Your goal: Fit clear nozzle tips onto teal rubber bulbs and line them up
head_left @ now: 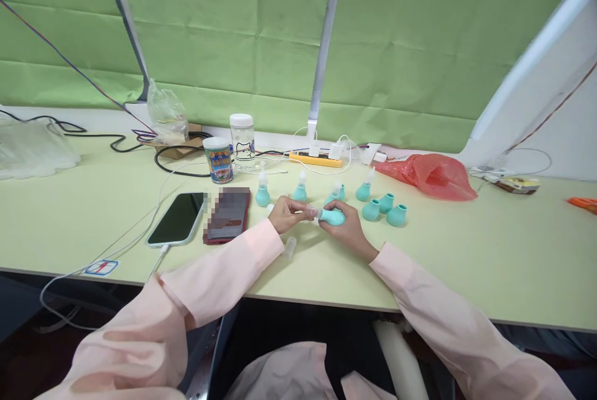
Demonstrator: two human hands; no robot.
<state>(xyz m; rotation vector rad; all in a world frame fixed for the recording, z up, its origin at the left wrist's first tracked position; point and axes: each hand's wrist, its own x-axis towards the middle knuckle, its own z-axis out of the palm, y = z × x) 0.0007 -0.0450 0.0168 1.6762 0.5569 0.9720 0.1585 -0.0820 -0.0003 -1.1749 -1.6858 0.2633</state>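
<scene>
My right hand [347, 229] is closed around a teal squeeze bulb [333, 218] lying on its side, its neck toward the left. At that neck my left hand [290, 214] pinches a clear plastic nozzle [314, 213]; fingers partly hide where the two meet. Just beyond my hands stand teal bulbs with clear nozzles: one at left [263, 195], a middle one [300, 191] and a right one [363, 190], with another partly hidden behind my right hand. Several open-necked bulbs [396, 216] sit to the right. A clear plastic cap [290, 247] lies below my left hand.
Left on the table [466, 263] lie a charging phone [177, 219] and a red-cased phone [228, 216]. Behind them stand a printed tub [218, 160] and a clear jar [243, 142]. A yellow power strip [315, 159] with cables and a red plastic bag [429, 175] line the back.
</scene>
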